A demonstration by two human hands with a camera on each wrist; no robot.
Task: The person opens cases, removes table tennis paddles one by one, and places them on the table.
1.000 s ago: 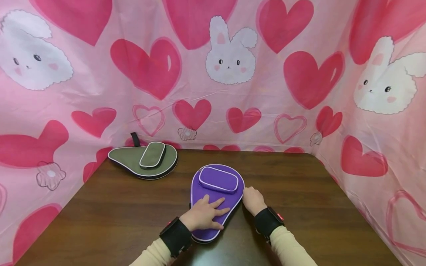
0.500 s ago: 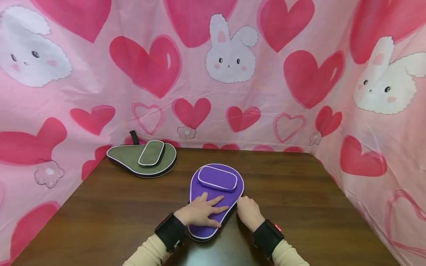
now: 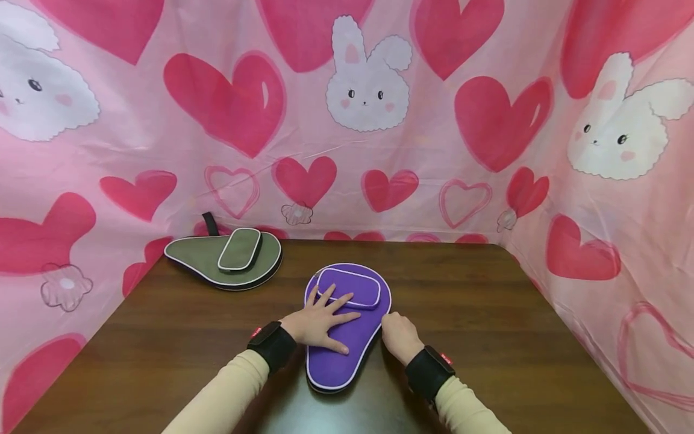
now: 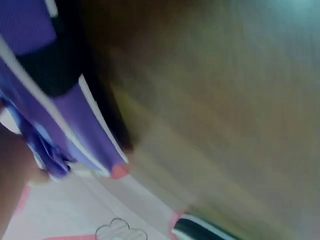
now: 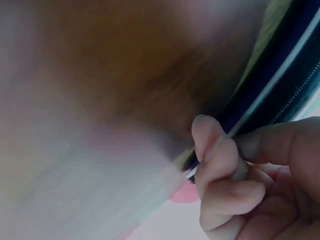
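A purple table tennis paddle case [image 3: 337, 366] with white piping lies on the table, its round end away from me and a small zipped pocket [image 3: 360, 292] on top. My left hand [image 3: 318, 323] rests on the case with fingers spread, the fingertips reaching over the pocket. At the right edge my right hand [image 3: 400, 337] has curled fingers. The right wrist view shows its thumb and index finger pinching at the case's side, beside a dark zipper [image 5: 299, 95]. The zipper pull itself is hidden between them. Close by in the left wrist view is the case's purple side [image 4: 80, 117].
An olive green paddle case [image 3: 195, 253] with its own pocket and a black strap [image 3: 209, 224] lies at the back left of the brown wooden table [image 3: 466, 313]. Pink cloth [image 3: 412, 144] printed with hearts and rabbits hangs behind and at both sides.
My left hand has moved up the purple case, toward its pocket. The right hand has slid a little along the right edge toward the narrow end.
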